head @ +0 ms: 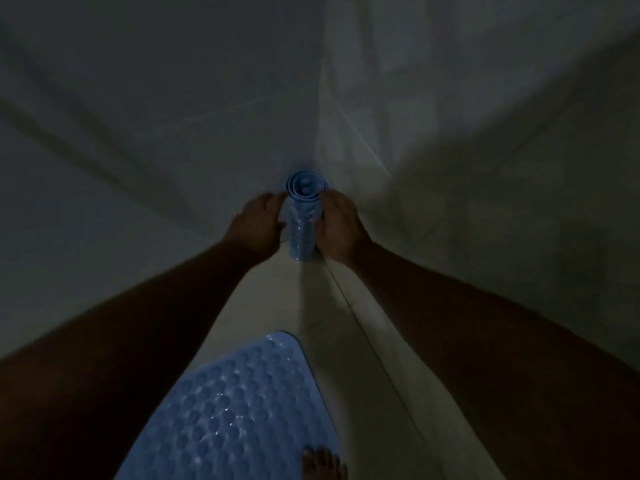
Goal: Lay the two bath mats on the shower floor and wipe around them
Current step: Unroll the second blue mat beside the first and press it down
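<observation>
A rolled-up blue bath mat (303,220) stands upright in the corner where the two tiled walls meet. My left hand (259,226) is at its left side and my right hand (341,227) at its right side, fingers curled against the roll. A second blue bubble-textured bath mat (235,414) lies flat on the shower floor (277,299) in front of me. The scene is dim and my left hand is blurred.
Tiled walls (156,116) close in on the left and right, meeting at the corner behind the roll. A bare foot (323,462) stands at the right edge of the flat mat. A strip of pale floor runs along the right wall.
</observation>
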